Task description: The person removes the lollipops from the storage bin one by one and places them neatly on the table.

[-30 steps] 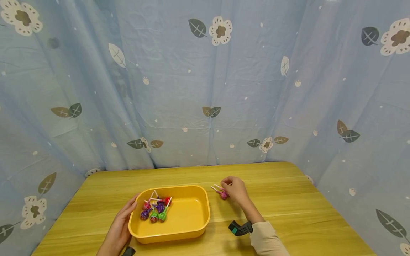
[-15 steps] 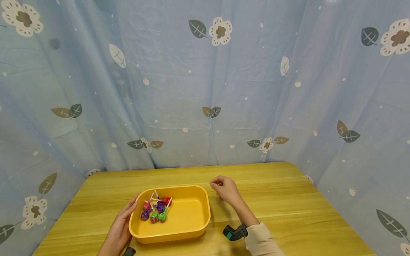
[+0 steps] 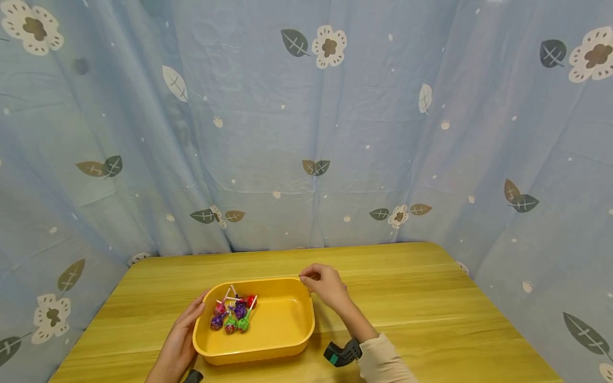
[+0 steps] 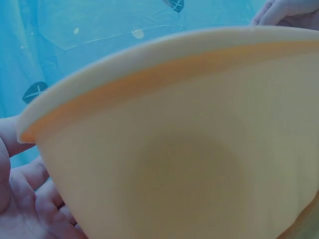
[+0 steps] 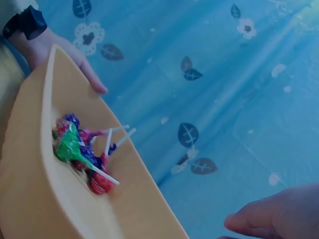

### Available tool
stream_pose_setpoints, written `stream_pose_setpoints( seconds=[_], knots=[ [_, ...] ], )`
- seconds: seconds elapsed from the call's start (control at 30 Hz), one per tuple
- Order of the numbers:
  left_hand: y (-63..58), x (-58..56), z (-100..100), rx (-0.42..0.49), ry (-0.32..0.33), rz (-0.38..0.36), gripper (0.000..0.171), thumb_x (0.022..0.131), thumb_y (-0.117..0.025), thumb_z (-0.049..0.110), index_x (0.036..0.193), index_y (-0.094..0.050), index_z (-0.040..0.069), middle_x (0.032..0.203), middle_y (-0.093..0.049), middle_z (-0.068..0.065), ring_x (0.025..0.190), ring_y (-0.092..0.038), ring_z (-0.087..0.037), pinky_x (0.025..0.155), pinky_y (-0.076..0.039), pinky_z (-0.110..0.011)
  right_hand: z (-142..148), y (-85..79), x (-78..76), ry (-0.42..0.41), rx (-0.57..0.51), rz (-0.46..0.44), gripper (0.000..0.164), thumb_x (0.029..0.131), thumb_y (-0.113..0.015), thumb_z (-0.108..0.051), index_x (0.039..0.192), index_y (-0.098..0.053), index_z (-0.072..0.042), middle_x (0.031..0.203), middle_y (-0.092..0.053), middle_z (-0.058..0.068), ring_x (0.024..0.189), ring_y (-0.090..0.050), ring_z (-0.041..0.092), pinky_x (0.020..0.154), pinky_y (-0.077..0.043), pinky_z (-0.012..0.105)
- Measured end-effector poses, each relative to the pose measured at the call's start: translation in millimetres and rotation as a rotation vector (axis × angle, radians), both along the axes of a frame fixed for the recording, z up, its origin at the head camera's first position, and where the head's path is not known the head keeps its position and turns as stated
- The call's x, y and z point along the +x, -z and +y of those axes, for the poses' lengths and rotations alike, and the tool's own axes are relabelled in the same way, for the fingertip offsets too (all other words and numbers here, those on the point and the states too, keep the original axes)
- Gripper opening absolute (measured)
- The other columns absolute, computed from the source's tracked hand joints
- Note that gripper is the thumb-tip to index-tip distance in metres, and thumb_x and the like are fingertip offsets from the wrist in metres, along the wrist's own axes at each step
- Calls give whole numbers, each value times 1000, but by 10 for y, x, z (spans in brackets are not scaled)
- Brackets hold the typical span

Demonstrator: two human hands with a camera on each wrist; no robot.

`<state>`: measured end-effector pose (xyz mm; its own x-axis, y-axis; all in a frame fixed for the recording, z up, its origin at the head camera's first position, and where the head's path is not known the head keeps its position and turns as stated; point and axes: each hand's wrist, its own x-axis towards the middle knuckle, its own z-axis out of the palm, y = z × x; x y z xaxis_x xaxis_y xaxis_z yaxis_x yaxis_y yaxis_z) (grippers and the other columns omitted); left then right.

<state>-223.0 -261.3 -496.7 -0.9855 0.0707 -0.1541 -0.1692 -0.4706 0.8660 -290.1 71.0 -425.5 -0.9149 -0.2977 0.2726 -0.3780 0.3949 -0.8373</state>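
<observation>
My left hand (image 3: 179, 332) holds the left side of a yellow plastic basin (image 3: 282, 346), thumb at the rim and fingers along the outer wall. Inside, at the left end, lie several wrapped lollipops: purple (image 3: 240, 310), green (image 3: 243, 323), red (image 3: 251, 301) and pink (image 3: 220, 308), white sticks pointing up and across. Close to the basin's far right corner, my right hand (image 3: 328, 287) pinches a thin lollipop stick between thumb and forefinger. A bit of pink wrapper (image 3: 345, 286) peeks out past that hand; the rest is hidden behind it.
The basin stands on a yellow wood-grain table (image 3: 421, 308). A blue curtain (image 3: 268, 133) with flowers and leaves hangs behind and on both sides. Dark bands (image 3: 342, 352) sit on both wrists.
My right hand has moved left from the pink lollipops on the table to the basin's far right corner. The pink lollipops seen earlier are now mostly hidden. My left hand stays on the basin.
</observation>
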Motion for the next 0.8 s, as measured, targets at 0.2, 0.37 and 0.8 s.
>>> stream_pose_setpoints(
  seconds=[0.2,0.37,0.8],
  knots=[
    [-4,3,-1,23,-11,-25,53,101,-49,38,150,-30,27,160,-6,-3,144,-9,-18,108,-30,-27,-132,43,6,-59,-3,13,10,90,-68,-6,96,-70,1,86,-67,4,72,-62,18,61,-56,27],
    [-15,5,-3,12,-14,-29,63,102,-49,38,155,-20,23,160,-5,-3,144,-9,-18,109,-29,-27,-245,60,28,-100,22,-10,10,90,-67,-6,98,-70,1,85,-66,2,71,-61,14,60,-54,24],
    [6,6,-11,4,-28,-33,42,101,-50,39,141,-41,33,149,-24,8,139,-22,-10,107,-33,-24,-481,159,16,-149,146,5,8,88,-70,-6,94,-71,-1,81,-64,-3,70,-57,8,61,-49,22]
  ],
)
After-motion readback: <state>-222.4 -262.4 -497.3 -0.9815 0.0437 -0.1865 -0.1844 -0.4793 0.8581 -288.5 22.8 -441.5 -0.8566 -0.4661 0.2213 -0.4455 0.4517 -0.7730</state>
